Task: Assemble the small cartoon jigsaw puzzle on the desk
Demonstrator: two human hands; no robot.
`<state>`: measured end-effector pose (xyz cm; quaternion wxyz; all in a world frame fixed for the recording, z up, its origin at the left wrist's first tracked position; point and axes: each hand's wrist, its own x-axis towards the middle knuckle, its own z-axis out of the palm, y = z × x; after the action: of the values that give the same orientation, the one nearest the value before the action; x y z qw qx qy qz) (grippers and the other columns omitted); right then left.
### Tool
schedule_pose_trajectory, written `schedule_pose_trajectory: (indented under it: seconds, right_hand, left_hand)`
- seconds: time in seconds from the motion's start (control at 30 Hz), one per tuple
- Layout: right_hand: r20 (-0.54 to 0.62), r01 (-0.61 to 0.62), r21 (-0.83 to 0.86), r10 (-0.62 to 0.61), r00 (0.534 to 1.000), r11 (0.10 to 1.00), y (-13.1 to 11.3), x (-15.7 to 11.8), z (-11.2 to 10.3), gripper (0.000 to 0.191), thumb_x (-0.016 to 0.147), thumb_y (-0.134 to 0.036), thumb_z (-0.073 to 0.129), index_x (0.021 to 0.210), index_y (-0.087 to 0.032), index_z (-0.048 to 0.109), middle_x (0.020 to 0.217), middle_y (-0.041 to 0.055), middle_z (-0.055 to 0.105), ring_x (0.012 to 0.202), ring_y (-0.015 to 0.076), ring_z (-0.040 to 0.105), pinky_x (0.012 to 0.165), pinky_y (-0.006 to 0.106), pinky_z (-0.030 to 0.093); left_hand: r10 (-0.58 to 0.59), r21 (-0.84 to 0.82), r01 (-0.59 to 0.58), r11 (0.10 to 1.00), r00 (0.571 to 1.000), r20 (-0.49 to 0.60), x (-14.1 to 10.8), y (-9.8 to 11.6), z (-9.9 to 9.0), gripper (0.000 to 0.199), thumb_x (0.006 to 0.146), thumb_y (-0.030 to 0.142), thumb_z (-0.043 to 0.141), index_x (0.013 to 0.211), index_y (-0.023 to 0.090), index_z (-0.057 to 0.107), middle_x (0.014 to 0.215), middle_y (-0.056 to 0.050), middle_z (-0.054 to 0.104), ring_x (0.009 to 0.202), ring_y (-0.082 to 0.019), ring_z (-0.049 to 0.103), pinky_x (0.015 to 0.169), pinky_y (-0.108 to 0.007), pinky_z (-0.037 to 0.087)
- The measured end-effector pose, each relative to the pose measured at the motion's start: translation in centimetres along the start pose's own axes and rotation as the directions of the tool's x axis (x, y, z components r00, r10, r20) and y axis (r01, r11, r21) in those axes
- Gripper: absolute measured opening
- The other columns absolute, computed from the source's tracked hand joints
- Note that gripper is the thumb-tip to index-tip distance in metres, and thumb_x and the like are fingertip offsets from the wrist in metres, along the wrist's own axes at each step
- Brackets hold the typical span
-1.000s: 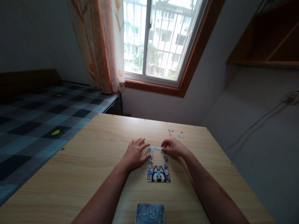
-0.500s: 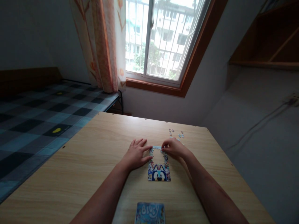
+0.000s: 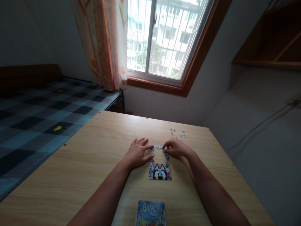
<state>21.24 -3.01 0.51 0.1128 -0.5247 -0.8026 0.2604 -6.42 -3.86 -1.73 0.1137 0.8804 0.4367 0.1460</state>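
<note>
A partly joined jigsaw puzzle (image 3: pixel 160 172) lies flat on the wooden table, a blue cartoon dog's face at its near end and bare wood inside its frame of pieces. My left hand (image 3: pixel 138 153) rests palm down with fingers spread, its thumb and index fingertip at the puzzle's left edge. At the far right corner, my right hand (image 3: pixel 175 148) is pinched on a small puzzle piece, mostly hidden by the fingertips. Several loose puzzle pieces (image 3: pixel 182 135) lie beyond my right hand, some partly behind it.
Closest to me on the table (image 3: pixel 94 163) is a blue box (image 3: pixel 150 213) lettered BLUEY. A bed with a checked cover (image 3: pixel 58 110) stands to the left. Ahead are a curtain (image 3: pixel 108 47) and a barred window (image 3: pixel 164 40); a wooden shelf (image 3: pixel 268 62) hangs at right.
The whole view has shifted slightly, with the table scene sitting a little higher. Both hands keep nearly the same places at the puzzle; the right fingers remain pinched at its far right corner.
</note>
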Motion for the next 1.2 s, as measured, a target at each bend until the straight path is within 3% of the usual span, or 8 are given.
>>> schedule_pose_trajectory:
  seconds: [0.27, 0.67, 0.8, 0.97, 1.2]
  right_hand:
    - [-0.006, -0.012, 0.039, 0.012, 1.000, 0.999, 0.1, 0.0, 0.0, 0.016, 0.079, -0.029, 0.075, 0.093, -0.022, 0.079, 0.080, -0.0006, 0.070, 0.071, 0.0102, 0.060, 0.064, 0.020, 0.040]
    - [-0.031, 0.058, -0.054, -0.060, 0.998, 0.997, -0.4, -0.2, -0.2, 0.012, 0.081, -0.027, 0.073, 0.089, -0.024, 0.082, 0.084, 0.0011, 0.073, 0.075, 0.0118, 0.062, 0.072, 0.021, 0.043]
    - [-0.013, 0.031, -0.074, -0.032, 0.999, 0.997, -0.5, 0.0, 0.0, 0.015, 0.081, -0.026, 0.071, 0.090, -0.024, 0.083, 0.083, 0.0017, 0.075, 0.074, 0.0129, 0.063, 0.071, 0.022, 0.043]
    - [-0.008, 0.027, -0.017, -0.027, 1.000, 0.999, -0.2, -0.1, -0.3, 0.016, 0.083, -0.029, 0.070, 0.091, -0.022, 0.082, 0.081, 0.0021, 0.076, 0.072, 0.0124, 0.063, 0.068, 0.022, 0.042]
    - [-0.202, -0.009, 0.088, 0.027, 0.979, 0.996, 1.7, -1.3, -3.4, 0.028, 0.088, -0.040, 0.064, 0.095, -0.018, 0.081, 0.080, 0.0053, 0.075, 0.068, 0.0135, 0.061, 0.063, 0.023, 0.042]
  left_hand:
    - [0.004, -0.006, -0.004, 1.000, 1.000, 0.000, -0.1, -0.1, 0.0, 0.053, 0.086, 0.057, 0.068, 0.135, 0.039, 0.064, 0.155, -0.009, 0.047, 0.146, -0.035, 0.037, 0.121, -0.061, 0.018]
    - [0.011, -0.009, -0.011, 1.000, 1.000, -0.013, 0.0, -0.2, 0.1, 0.052, 0.085, 0.058, 0.068, 0.134, 0.039, 0.064, 0.154, -0.008, 0.049, 0.145, -0.035, 0.039, 0.121, -0.062, 0.019]
    - [-0.002, -0.007, 0.002, 1.000, 1.000, 0.004, 0.0, 0.0, 0.0, 0.053, 0.085, 0.057, 0.068, 0.135, 0.039, 0.064, 0.154, -0.008, 0.049, 0.146, -0.035, 0.038, 0.121, -0.061, 0.019]
    - [0.000, -0.002, 0.000, 1.000, 1.000, 0.004, 0.0, 0.0, 0.0, 0.053, 0.086, 0.057, 0.067, 0.135, 0.039, 0.064, 0.155, -0.008, 0.048, 0.146, -0.034, 0.037, 0.121, -0.060, 0.019]
    - [0.012, 0.004, -0.012, 1.000, 1.000, 0.001, 0.1, -0.3, 0.0, 0.053, 0.087, 0.057, 0.065, 0.137, 0.038, 0.063, 0.154, -0.009, 0.048, 0.146, -0.034, 0.038, 0.120, -0.061, 0.021]
